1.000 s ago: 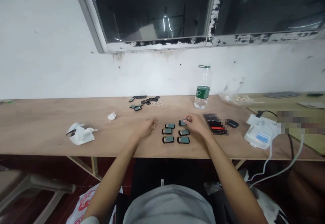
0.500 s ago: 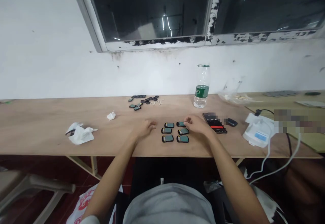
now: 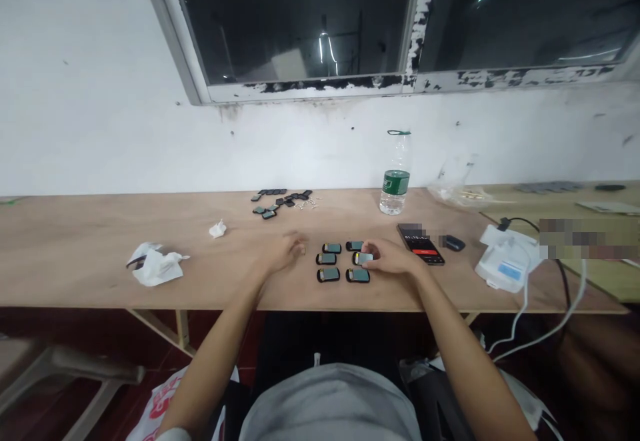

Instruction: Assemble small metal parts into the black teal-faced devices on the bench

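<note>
Several small black-rimmed parts with grey-green faces lie in two columns on the wooden table [image 3: 210,294]. My right hand [image 3: 390,256] is closed at the right column, its fingertips on the right end of the middle part [image 3: 361,259]. Above and below that part lie the top part [image 3: 354,246] and the bottom part [image 3: 358,275]. The left column holds a top part [image 3: 331,248], a middle part [image 3: 325,259] and a bottom part [image 3: 328,274]. To the left of them my left hand [image 3: 286,252] hovers or rests near the table, fingers curled; whether it holds anything is too small to tell.
Behind lie a pile of similar dark parts [image 3: 287,199] and small white pieces [image 3: 306,205]. A water bottle [image 3: 395,191], phone [image 3: 423,244], black object [image 3: 454,243] and white device with cables [image 3: 507,261] stand right. Crumpled tissues [image 3: 159,266] lie left.
My right hand has moved from the top part of the right column down to the middle one. My left hand has barely moved.
</note>
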Action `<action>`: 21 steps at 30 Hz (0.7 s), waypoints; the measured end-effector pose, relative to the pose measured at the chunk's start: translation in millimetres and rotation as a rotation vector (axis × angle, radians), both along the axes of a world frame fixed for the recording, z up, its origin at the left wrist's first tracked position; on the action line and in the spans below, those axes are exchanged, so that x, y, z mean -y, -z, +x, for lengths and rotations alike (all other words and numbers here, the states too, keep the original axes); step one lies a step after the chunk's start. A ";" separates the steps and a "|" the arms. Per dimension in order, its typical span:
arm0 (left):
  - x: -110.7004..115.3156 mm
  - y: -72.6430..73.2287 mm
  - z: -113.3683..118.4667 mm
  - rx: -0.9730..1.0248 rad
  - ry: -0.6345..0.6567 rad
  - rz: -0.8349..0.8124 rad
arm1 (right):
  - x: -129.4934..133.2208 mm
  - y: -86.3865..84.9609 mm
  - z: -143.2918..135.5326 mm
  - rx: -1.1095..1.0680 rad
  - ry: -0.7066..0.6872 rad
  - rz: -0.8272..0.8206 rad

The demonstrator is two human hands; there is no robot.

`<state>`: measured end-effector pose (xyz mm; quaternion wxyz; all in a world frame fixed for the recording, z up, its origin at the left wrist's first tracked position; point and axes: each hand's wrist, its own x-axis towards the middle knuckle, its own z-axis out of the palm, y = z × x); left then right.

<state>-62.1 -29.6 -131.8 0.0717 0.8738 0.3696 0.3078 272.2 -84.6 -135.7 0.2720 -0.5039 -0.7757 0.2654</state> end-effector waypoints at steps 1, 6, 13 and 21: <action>6.1 -4.8 5.3 -0.028 0.012 -0.022 | 0.9 -2.1 -1.2 -0.044 0.008 0.009; 42.2 -22.7 40.6 -0.011 0.121 -0.029 | 16.2 -24.0 -21.9 -0.288 0.038 0.088; 60.3 -21.8 61.7 0.173 0.180 0.252 | 33.3 -43.0 -48.3 -0.439 0.012 0.100; 58.1 -13.7 54.3 0.119 0.170 0.424 | 35.0 -48.6 -55.5 -0.449 0.036 0.132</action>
